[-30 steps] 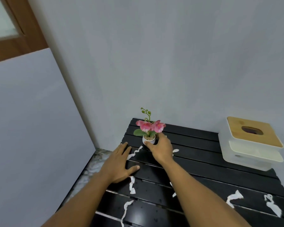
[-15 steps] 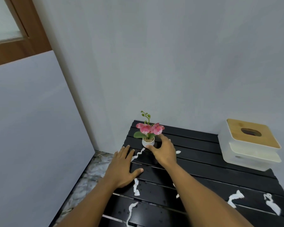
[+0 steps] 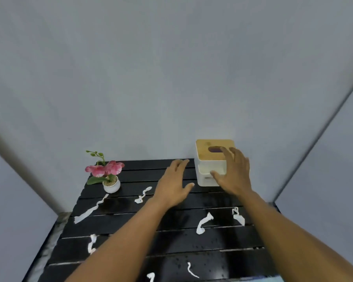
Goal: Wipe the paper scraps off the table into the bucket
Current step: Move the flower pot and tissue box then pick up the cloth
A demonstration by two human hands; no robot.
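A black slatted counter (image 3: 130, 251) stands in a corner of grey walls. White paper scraps (image 3: 203, 222) lie all over it, from the bottom of the frame up to the middle. Past them, the left hand (image 3: 172, 188) is spread flat, fingers loose, holding nothing. The right hand (image 3: 233, 176) is open too, right by a white box with a wooden lid (image 3: 209, 159). A small pink flower pot (image 3: 111, 185) stands at the far left.

A plain grey wall (image 3: 171, 78) fills the back; white panels (image 3: 324, 169) lean at both sides; speckled floor (image 3: 49, 241) shows lower left.
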